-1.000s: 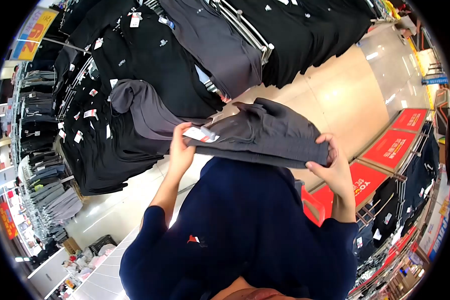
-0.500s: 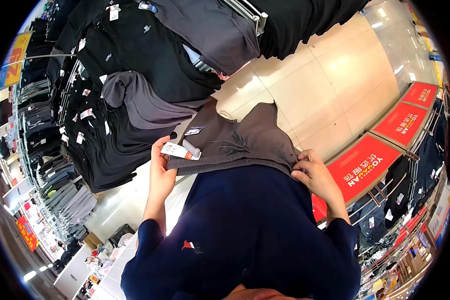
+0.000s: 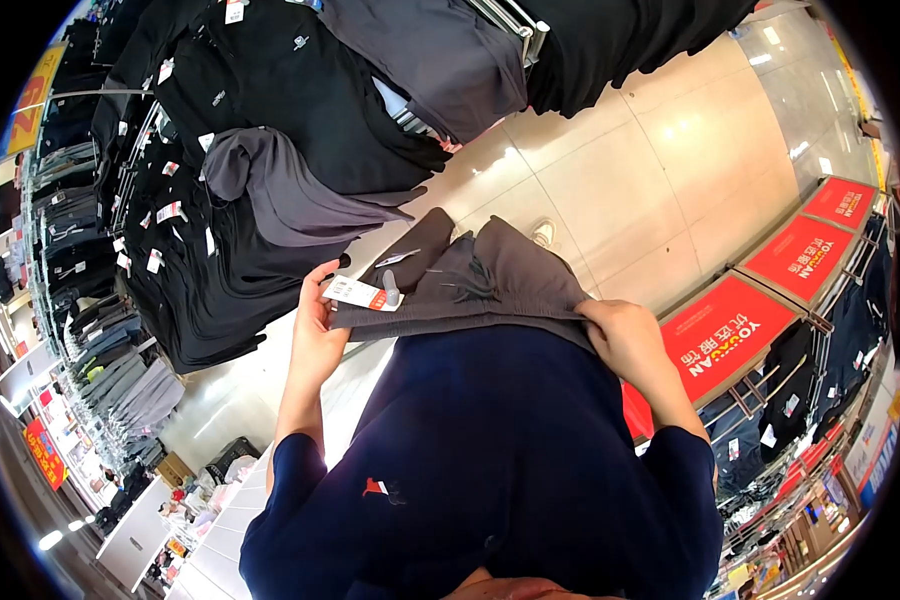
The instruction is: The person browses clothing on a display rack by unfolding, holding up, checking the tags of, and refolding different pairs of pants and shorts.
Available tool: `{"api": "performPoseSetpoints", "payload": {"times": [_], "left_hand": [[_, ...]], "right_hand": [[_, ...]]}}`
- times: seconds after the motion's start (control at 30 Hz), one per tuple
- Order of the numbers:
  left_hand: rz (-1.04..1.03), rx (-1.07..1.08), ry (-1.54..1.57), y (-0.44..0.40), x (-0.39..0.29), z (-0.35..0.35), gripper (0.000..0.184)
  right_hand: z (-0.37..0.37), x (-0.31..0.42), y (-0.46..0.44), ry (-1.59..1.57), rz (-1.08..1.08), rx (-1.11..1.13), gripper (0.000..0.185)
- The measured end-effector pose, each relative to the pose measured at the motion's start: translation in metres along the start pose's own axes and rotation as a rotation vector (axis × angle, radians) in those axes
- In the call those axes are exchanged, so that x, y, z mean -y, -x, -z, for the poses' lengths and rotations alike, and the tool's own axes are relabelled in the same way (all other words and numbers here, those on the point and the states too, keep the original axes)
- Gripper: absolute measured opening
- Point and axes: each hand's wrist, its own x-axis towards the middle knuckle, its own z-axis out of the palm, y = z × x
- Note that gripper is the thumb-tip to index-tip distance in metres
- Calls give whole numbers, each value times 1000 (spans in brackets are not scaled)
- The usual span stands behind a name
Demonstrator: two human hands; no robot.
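Observation:
A pair of dark grey trousers [image 3: 530, 270] with a gathered elastic waistband and a drawstring [image 3: 478, 283] is stretched between my hands in front of my navy shirt. My left hand [image 3: 318, 325] is closed on the left end of the waistband. Beside its fingers lie a white and red price tag [image 3: 358, 291] and a greyish plastic piece [image 3: 390, 290]. A small dark round thing shows by a left fingertip; I cannot tell its kind. My right hand [image 3: 622, 335] pinches the waistband's other end. The legs hang away from me, partly folded out of sight.
Black and grey garments [image 3: 290, 110] with tags hang on racks ahead and to the left. One grey garment [image 3: 270, 190] lies draped over the black ones. Red sign boards [image 3: 725, 335] top a rack at right. Tiled floor [image 3: 660, 180] and a shoe [image 3: 543, 233] show beyond the trousers.
The trouser legs have swung and folded, uncovering a shoe. My right hand has moved slightly left and turned, its fingers now curled over the waistband. The left hand keeps its hold.

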Motion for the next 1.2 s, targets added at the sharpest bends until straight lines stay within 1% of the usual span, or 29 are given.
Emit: {"api": "performPoseSetpoints", "payload": {"times": [0.07, 0.1, 0.13, 0.2, 0.23, 0.27, 0.33, 0.37, 0.4, 0.47, 0.5, 0.57, 0.6, 0.67, 0.73, 0.77, 0.8, 0.87, 0.9, 0.93, 1.0, 1.03, 1.07, 1.1, 1.13, 1.17, 1.2], "left_hand": [[-46, -22, -68, -5, 10, 16, 65], [-47, -29, -67, -7, 13, 23, 68], [-69, -53, -143, -9, 15, 29, 70], [-102, -76, -252, -14, 16, 45, 73], [-160, -105, -170, -17, 7, 49, 73], [-154, -169, -114, -16, -5, 50, 72], [-158, -146, -119, -13, -22, 49, 68], [-228, -174, -132, -13, -24, 46, 64], [-212, -191, -165, -14, -27, 47, 63], [-210, -200, -233, -17, -16, 48, 53], [-192, -166, -316, -16, -4, 47, 46], [-165, -84, -448, -5, 7, 37, 30], [-132, -9, -478, 1, 15, 35, 28], [-42, 31, -394, 10, 42, 33, 27], [2, -13, -188, 25, 66, 16, 28], [-57, -38, -168, 35, 77, 9, 29], [-169, -52, -251, 43, 82, 1, 28], [-230, -113, -117, 57, 98, -11, 25], [-122, -156, 19, 62, 101, -17, 23], [-123, -156, 20, 66, 102, -18, 23], [-50, -96, 54, 71, 106, -19, 25], [-94, -35, 77, 72, 116, -14, 29], [-97, -38, 78, 74, 120, -12, 29], [-133, 26, 144, 74, 119, -10, 28], [-168, 91, 208, 75, 118, -9, 28], [-172, 88, 209, 74, 118, -8, 28], [-176, 135, 243, 74, 117, -6, 28]], "right_hand": [[13, -3, 5, 16, 21, -246, 25], [24, -4, 7, 53, -16, -327, 28], [36, -3, 11, 22, -130, -341, 28], [52, -7, 16, 48, -177, -466, 26], [64, -12, 21, 41, -199, -506, 25], [75, -15, 25, 34, -220, -544, 25], [87, -5, 28, -28, -136, -704, 29], [87, 1, 25, -23, -76, -721, 30], [87, 6, 23, -19, -18, -742, 30], [77, 4, 23, -90, -88, -602, 31], [74, -1, 25, -55, -104, -522, 32], [64, 1, 30, -132, -96, -298, 33], [58, 4, 31, -166, -79, -200, 34], [47, 4, 34, -253, -71, -78, 34], [37, 4, 38, -269, -47, 57, 37], [31, 4, 38, -289, -8, 85, 37], [25, 4, 38, -310, 30, 113, 36], [19, 5, 38, -365, 31, 128, 36], [18, 4, 38, -420, 32, 144, 36], [18, 3, 37, -419, 32, 143, 36], [19, -1, 36, -514, 188, 149, 44], [19, -5, 37, -511, 190, 148, 44], [18, -11, 37, -534, 242, 145, 49], [15, -15, 37, -556, 295, 142, 54], [13, -17, 37, -553, 299, 142, 54], [10, -19, 36, -585, 281, 128, 50], [7, -21, 36, -617, 261, 114, 46]]}}
